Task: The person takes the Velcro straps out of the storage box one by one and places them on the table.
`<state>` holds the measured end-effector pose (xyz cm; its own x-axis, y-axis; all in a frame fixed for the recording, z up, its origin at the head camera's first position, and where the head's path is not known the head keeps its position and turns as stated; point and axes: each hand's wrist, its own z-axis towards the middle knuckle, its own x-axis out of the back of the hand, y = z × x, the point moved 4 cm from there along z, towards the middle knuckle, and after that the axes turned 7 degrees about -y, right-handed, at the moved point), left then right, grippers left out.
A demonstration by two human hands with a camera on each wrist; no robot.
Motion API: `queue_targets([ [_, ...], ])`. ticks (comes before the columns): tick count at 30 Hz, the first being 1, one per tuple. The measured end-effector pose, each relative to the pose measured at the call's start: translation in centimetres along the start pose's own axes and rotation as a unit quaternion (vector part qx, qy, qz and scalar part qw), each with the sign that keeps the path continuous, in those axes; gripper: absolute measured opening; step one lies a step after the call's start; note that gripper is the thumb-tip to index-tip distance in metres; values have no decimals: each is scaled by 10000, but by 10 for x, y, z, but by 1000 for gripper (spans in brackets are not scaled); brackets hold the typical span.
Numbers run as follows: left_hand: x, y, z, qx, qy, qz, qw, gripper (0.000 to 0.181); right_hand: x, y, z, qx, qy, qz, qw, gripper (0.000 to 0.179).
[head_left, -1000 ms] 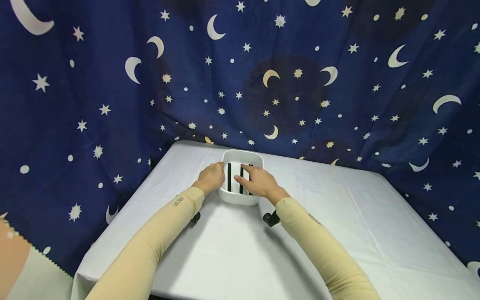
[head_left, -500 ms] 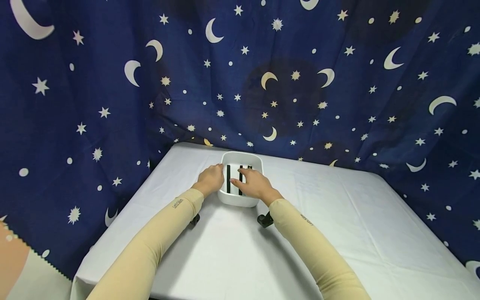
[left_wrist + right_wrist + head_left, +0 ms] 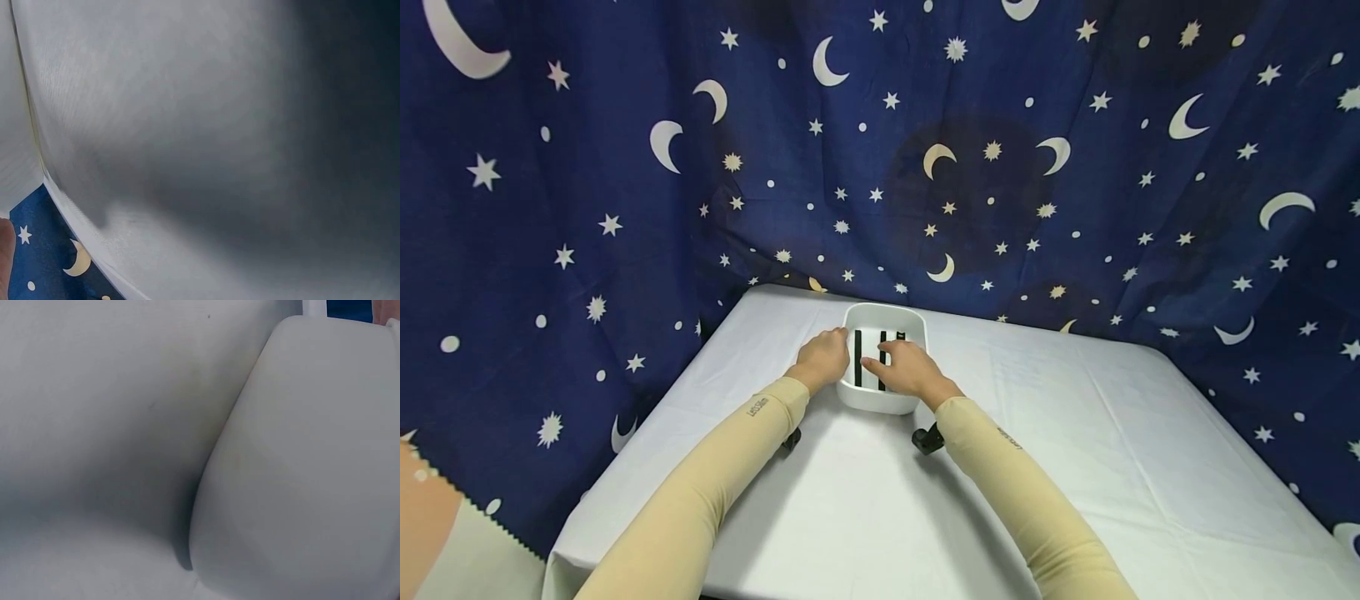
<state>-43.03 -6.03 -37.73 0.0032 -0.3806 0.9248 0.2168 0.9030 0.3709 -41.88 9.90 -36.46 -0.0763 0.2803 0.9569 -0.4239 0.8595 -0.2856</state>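
Observation:
A white plastic bin stands on the table, with black strips lying lengthwise on its floor. My left hand holds the bin's left rim, the fingers curled over it. Over the bin's right side reaches my right hand, thumb and index finger spread apart and pointing left. Its index fingertip overlaps the middle strip. The left strip lies in full view, while my right hand hides most of the right strip. The right wrist view shows the bin's outer wall close up.
A white cloth covers the table. Behind it hangs a dark blue curtain with moons and stars. Black camera mounts sit under my wrists. Orange and white fabric shows at the lower left.
My right hand has shifted slightly left and toward me, uncovering the far end of the right strip. My left hand stays on the rim, and the bin keeps its place.

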Motion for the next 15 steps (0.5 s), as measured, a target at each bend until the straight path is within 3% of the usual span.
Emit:
queue_targets([
  [15,-1,0,0,164,-167,4,9997,38,-8,-8,5,230,54,226,9995,55],
])
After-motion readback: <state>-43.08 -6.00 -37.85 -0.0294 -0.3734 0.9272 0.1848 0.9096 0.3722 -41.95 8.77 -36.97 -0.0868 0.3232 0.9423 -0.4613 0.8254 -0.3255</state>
